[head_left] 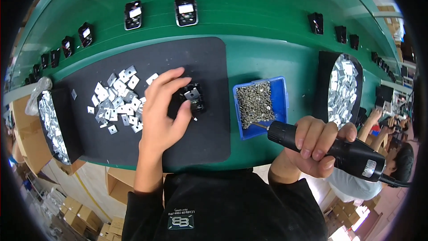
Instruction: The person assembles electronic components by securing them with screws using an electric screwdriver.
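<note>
My left hand [162, 114] is over the dark mat, thumb and fingers apart, beside a small black device housing [197, 100]. Its thumb tip overlaps the housing's left edge; whether it touches cannot be told. A small silver metal plate [192, 94] lies on the housing. In my right hand [315, 145] is a black corded electric screwdriver [285, 135], fingers wrapped round its body. The bit points left into a blue bin [286, 90] filled with small screws [255, 102]; its very tip is hard to make out against them.
Loose silver plates [118, 100] are scattered over the mat [209, 145] left of my left hand. Black boxes of similar plates [53, 125] stand at both sides. Black handheld devices [186, 11] lie in a row on the green surface [249, 13] beyond. A co-worker [374, 174] sits at right.
</note>
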Available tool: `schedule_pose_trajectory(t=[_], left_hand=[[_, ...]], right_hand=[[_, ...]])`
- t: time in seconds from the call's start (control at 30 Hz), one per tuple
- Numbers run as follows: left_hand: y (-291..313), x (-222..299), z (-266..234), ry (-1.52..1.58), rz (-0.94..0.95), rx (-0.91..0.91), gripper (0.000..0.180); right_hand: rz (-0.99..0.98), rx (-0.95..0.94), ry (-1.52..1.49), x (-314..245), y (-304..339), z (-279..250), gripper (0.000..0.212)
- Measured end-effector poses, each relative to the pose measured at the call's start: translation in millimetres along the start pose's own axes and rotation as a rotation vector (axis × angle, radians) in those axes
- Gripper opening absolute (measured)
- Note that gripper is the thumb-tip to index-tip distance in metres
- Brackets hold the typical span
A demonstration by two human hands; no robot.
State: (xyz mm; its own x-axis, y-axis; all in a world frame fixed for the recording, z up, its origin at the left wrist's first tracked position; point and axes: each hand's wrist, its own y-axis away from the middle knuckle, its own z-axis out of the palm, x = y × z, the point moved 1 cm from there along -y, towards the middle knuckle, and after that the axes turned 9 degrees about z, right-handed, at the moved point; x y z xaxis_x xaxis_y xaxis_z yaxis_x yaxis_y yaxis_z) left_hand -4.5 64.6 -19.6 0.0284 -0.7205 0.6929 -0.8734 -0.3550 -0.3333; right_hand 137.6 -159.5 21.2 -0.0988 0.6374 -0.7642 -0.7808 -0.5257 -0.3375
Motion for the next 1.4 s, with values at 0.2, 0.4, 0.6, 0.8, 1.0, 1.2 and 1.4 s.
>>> schedule_pose_trajectory(t=[0.2, 0.4, 0.6, 0.8, 1.0, 1.2, 1.4], left_hand=[[-4.9, 45.0, 10.0, 0.003, 0.306, -0.108, 0.039], [-6.4, 60.5, 41.1, 0.132, 0.328, -0.138, 0.037], [-7.8, 58.6, 52.9, 0.159, 0.388, -0.126, 0.032], [-10.3, 59.0, 56.4, 0.075, 0.355, -0.187, 0.036], [-10.6, 56.0, 57.9, 0.205, 0.310, -0.183, 0.026], [-10.5, 56.8, 59.5, 0.231, 0.294, -0.175, 0.026], [-8.5, 56.7, 59.7, 0.234, 0.303, -0.126, 0.026]], right_hand=[[-0.056, -0.035, -0.137, -9.6, -7.0, 10.0, 0.049], [-0.104, 0.029, -0.107, -13.5, -1.2, 10.4, 0.050], [-0.115, 0.057, -0.054, -17.7, 0.4, 7.2, 0.050], [-0.211, 0.087, -0.007, -12.8, 2.2, 7.1, 0.050], [-0.201, 0.058, -0.045, -14.2, 0.8, 5.7, 0.048], [-0.149, 0.061, -0.064, -8.4, 0.4, 9.2, 0.047], [-0.116, 0.036, -0.074, -7.4, 1.2, 10.6, 0.047]])
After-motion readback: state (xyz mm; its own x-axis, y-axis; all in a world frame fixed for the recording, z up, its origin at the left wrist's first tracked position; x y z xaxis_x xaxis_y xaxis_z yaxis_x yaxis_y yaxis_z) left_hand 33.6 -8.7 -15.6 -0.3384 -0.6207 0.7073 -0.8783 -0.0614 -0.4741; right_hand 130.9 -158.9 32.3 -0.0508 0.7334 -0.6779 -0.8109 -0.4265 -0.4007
